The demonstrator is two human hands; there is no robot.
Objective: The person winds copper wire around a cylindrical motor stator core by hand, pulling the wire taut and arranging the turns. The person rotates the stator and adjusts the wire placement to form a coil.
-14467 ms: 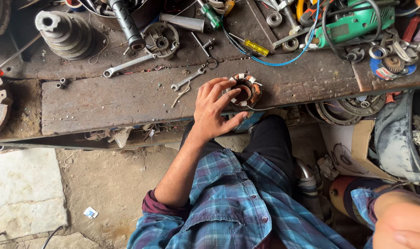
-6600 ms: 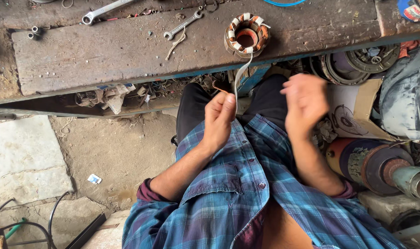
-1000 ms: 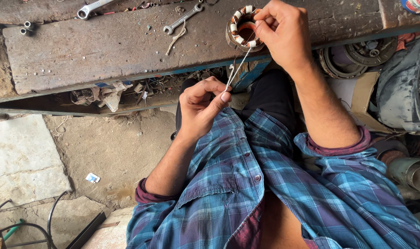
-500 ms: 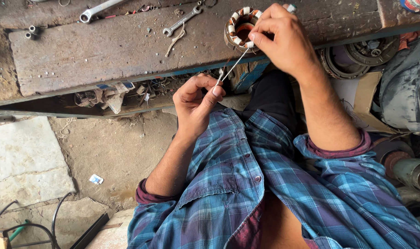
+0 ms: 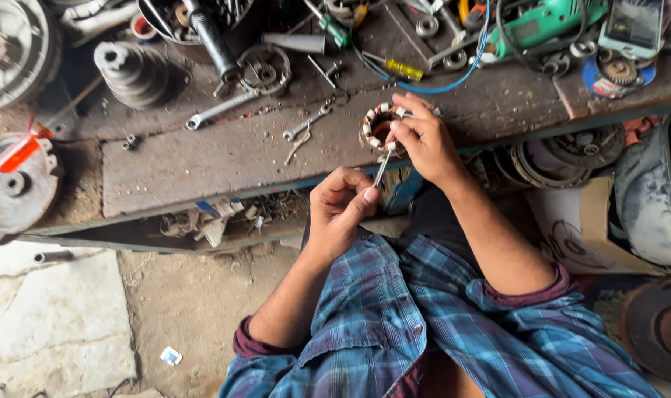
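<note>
A small wound motor stator (image 5: 376, 127), ringed with copper coils and white insulation, sits on the front edge of a worn wooden workbench (image 5: 203, 158). My right hand (image 5: 422, 138) rests against its right side, fingers on the rim. A thin pale strip (image 5: 382, 163) runs from the stator down to my left hand (image 5: 340, 208), which pinches its lower end just below the bench edge. Both forearms come out of blue plaid sleeves.
Spanners (image 5: 221, 108), a stepped pulley (image 5: 133, 71), screwdrivers (image 5: 400, 69), a green power tool (image 5: 545, 26), a phone (image 5: 631, 24) and bearings crowd the bench's far side. Motor housings (image 5: 15, 184) lie left. Rings and boxes (image 5: 571, 158) sit right. Dirt floor lies below.
The view has tilted up, showing more of the bench. My left hand has risen closer to the stator, still pinching the strip; my right hand stays on the stator.
</note>
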